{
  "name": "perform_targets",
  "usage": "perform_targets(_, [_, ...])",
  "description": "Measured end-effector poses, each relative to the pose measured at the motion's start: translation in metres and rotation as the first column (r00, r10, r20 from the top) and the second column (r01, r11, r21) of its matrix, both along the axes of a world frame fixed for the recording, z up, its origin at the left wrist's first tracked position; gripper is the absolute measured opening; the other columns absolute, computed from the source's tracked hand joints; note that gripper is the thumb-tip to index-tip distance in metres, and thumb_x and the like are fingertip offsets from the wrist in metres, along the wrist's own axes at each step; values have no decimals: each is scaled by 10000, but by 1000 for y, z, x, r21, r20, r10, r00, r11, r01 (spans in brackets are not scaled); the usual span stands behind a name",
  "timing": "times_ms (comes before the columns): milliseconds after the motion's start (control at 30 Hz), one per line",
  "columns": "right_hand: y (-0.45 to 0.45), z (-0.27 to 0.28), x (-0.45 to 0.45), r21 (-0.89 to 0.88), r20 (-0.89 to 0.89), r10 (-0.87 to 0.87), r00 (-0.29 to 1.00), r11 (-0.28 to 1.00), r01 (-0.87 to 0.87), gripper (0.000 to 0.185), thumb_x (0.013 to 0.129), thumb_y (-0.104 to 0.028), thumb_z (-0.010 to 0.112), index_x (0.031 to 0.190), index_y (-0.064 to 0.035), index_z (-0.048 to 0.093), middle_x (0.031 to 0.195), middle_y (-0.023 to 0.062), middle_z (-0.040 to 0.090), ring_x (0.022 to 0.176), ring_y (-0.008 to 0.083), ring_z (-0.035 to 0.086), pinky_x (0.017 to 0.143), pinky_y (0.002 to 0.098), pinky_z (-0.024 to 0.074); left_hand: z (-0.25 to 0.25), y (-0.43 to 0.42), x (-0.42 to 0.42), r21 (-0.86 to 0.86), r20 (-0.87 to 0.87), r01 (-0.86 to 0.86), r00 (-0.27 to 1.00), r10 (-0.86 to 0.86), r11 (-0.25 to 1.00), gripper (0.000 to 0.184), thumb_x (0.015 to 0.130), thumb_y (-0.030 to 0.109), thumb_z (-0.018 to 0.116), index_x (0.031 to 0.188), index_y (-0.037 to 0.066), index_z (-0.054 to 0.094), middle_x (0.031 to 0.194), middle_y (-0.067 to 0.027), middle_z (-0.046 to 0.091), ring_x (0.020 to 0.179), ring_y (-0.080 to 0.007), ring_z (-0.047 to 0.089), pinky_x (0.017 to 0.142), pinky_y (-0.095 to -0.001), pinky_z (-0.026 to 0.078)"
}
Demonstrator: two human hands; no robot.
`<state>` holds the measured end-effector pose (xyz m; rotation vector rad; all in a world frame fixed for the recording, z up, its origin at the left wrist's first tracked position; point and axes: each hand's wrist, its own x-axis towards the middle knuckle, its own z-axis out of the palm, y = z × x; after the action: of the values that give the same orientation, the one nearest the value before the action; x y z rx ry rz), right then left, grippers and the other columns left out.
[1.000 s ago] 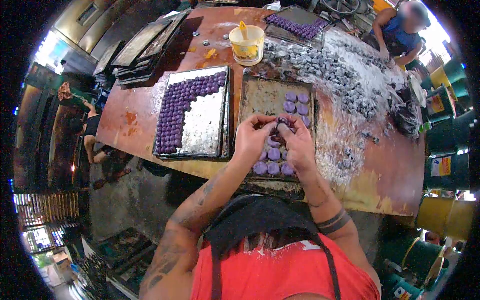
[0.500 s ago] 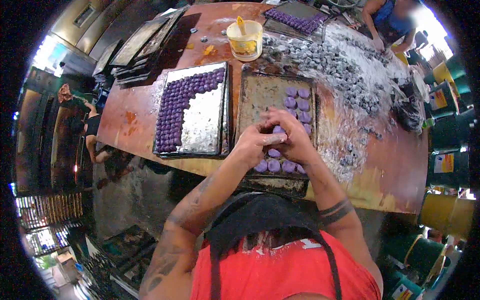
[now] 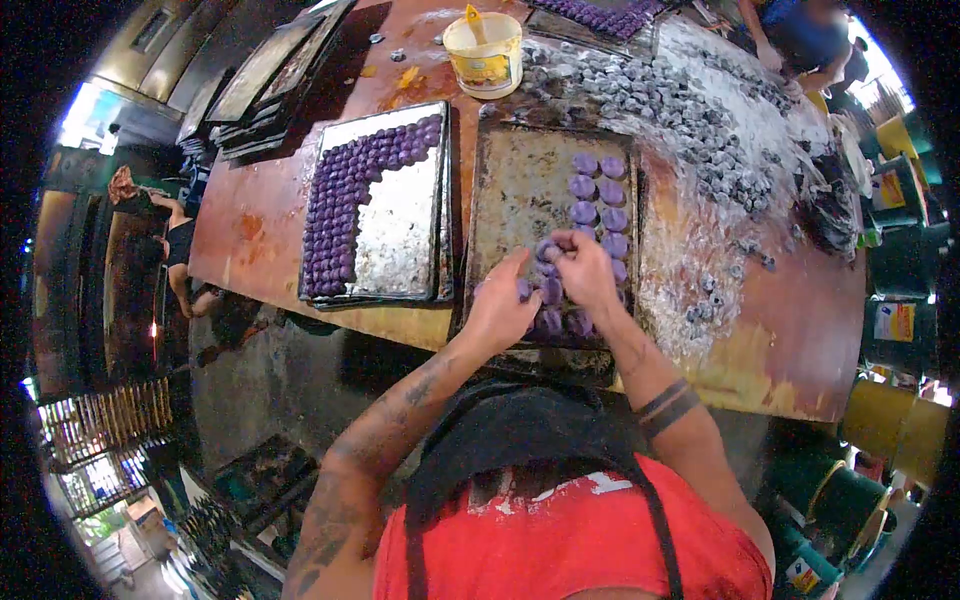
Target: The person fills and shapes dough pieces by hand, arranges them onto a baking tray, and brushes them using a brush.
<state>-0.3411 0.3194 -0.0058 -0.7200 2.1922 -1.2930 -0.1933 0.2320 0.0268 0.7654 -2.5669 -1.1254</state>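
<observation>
Over the worn baking tray [image 3: 515, 170] in front of me, both hands are low among purple dough balls. My right hand [image 3: 588, 275] is closed, its fingertips pinching a purple dough ball [image 3: 547, 250]. Just left of it, my left hand [image 3: 503, 305] curves its thumb and fingers around another purple dough ball [image 3: 523, 288]; part of that ball is hidden. Rows of slightly flattened purple dough balls [image 3: 583, 213] line the tray's right side and near end. My hands cover some of them.
To the left, a stacked tray [image 3: 400, 240] bears tight rows of darker purple balls [image 3: 335, 220]. A white bucket [image 3: 485, 65] with a yellow handle stands behind. Floured dark pieces [image 3: 690, 140] spread over the right. Stacked trays [image 3: 270, 85] lie far left. Another person [image 3: 805, 45] works at top right.
My hands were together above the tray; now they are apart and lower, each with a purple dough ball. The view has shifted slightly.
</observation>
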Motion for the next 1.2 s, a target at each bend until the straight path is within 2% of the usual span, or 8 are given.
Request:
perform_targets(100, [-19,-8,-30,379,-405,250,880,921,-87,348,839,-208,614,1114,3,644,1075,198,671,1066,350,612,941,452,462,12,-6,6,155,73,-74,995,63,985,626,815,166,693,1361,-14,443,1352,-225,503,1250,-370,486,1081,-400,358])
perform_targets(400, [-9,-73,-15,251,-749,383,540,919,-305,436,777,-176,555,1183,-20,589,1234,203,587,1144,402,535,1024,520,368,7,-35,49,427,139,-112,989,58,897,334,850,97,656,1157,-15,589,1085,-163,663,1004,-254,653,893,-334,502])
perform_targets(433, [-4,-53,-49,497,-585,658,474,753,-431,494,763,-181,563,1242,-64,587,1202,194,618,1087,378,588,987,510,414,0,-45,55,326,96,-47,995,16,944,279,862,108,656,1111,-12,620,958,-137,700,888,-231,686,826,-337,529])
perform_targets(533, [43,1,-94,296,-545,-2,838,935,195,424,781,-160,596,1195,-73,628,995,181,677,918,383,638,822,455,514,-44,-116,97,-65,285,-17,958,35,998,237,832,128,670,1043,22,656,911,-164,701,795,-309,684,738,-397,540])
perform_targets(667, [167,-29,-134,566,-595,43,802,732,380,419,781,-190,652,1190,-101,626,1149,192,605,1115,377,550,943,457,451,-14,-178,149,-699,196,-202,868,456,685,304,693,60,665,996,88,666,947,-132,655,890,-359,615,776,-449,515])
perform_targets(900, [173,-19,-111,458,-522,-144,841,784,418,362,791,-105,661,1151,-72,638,1123,169,635,1043,341,603,901,408,479,-20,-187,124,-695,-30,-309,914,404,649,169,706,109,694,871,79,670,880,-114,652,890,-328,610,808,-438,476])
perform_targets(1033, [63,52,-32,-139,-260,-97,961,988,63,263,850,-58,671,1112,-54,651,998,57,667,849,150,616,773,291,508,0,-115,42,578,-202,-305,845,495,757,159,803,30,661,960,1,661,872,-53,656,790,-129,598,721,-278,493])
perform_targets(1200, [-4,95,23,-268,-493,136,859,916,-299,296,780,-5,671,1074,-31,651,951,128,623,899,286,620,803,357,504,51,-38,-5,829,-136,-83,929,344,553,303,876,-15,575,1179,-23,552,1031,-95,639,896,-152,625,797,-283,532])
